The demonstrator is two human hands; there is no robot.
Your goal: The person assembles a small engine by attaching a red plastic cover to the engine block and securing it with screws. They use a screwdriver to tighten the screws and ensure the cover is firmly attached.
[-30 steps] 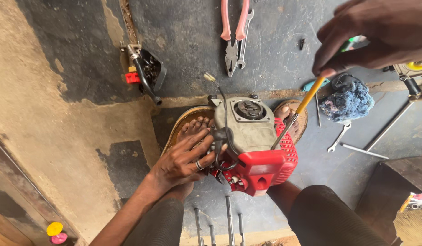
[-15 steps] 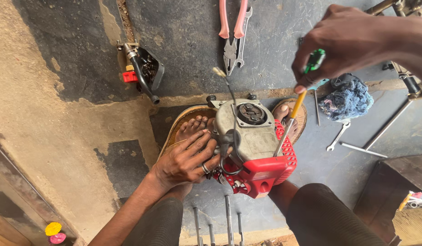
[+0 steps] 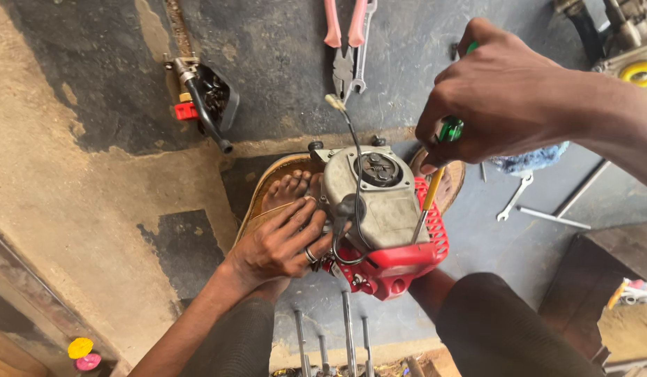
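Note:
A small engine (image 3: 379,209) with a grey metal body and a red plastic cover stands on the floor between my feet. My left hand (image 3: 281,241) grips its left side, a ring on one finger. My right hand (image 3: 498,98) is shut on a screwdriver (image 3: 435,178) with a green and yellow handle. The screwdriver's shaft slants down to the engine's right edge, against the red cover. A black wire (image 3: 353,150) with a pale tip sticks up from the engine's top.
Pink-handled pliers (image 3: 344,42) and a spanner lie on the dark floor beyond the engine. A black part with a red piece (image 3: 204,98) lies at the upper left. A blue rag (image 3: 529,159), a small spanner (image 3: 512,199) and a metal rod lie on the right. Several rods lie near my knees.
My right hand has come down and left with the screwdriver, closer over the engine. The view has drawn nearer. My left hand stays on the engine's side.

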